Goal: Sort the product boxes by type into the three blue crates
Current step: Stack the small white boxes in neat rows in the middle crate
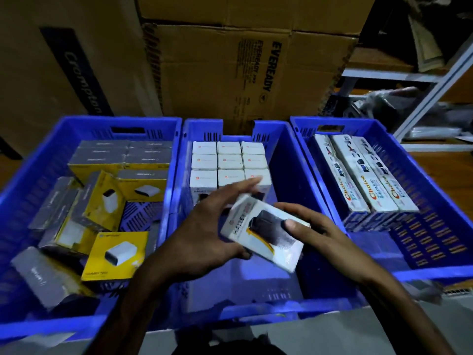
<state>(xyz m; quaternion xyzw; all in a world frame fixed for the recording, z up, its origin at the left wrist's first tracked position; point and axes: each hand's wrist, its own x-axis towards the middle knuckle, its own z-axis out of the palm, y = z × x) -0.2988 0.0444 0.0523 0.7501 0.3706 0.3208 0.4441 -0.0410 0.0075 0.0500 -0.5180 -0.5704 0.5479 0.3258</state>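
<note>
Three blue crates stand side by side. The left crate (64,129) holds several yellow-and-grey boxes (115,254), some stacked, some tumbled. In the middle crate (289,155), several white boxes (230,162) stand in neat rows at the back. The right crate (435,190) has three long white "Choice" boxes (363,180) lying side by side. Over the middle crate, both hands hold one white box (263,234) with a dark product picture. My left hand (204,231) grips its left end, thumb underneath. My right hand (314,226) holds its right side, thumb on top.
Large cardboard cartons (230,73) stand stacked right behind the crates. A metal shelf frame (435,80) with bagged goods rises at the back right. The near half of the middle crate and the near part of the right crate show bare floor.
</note>
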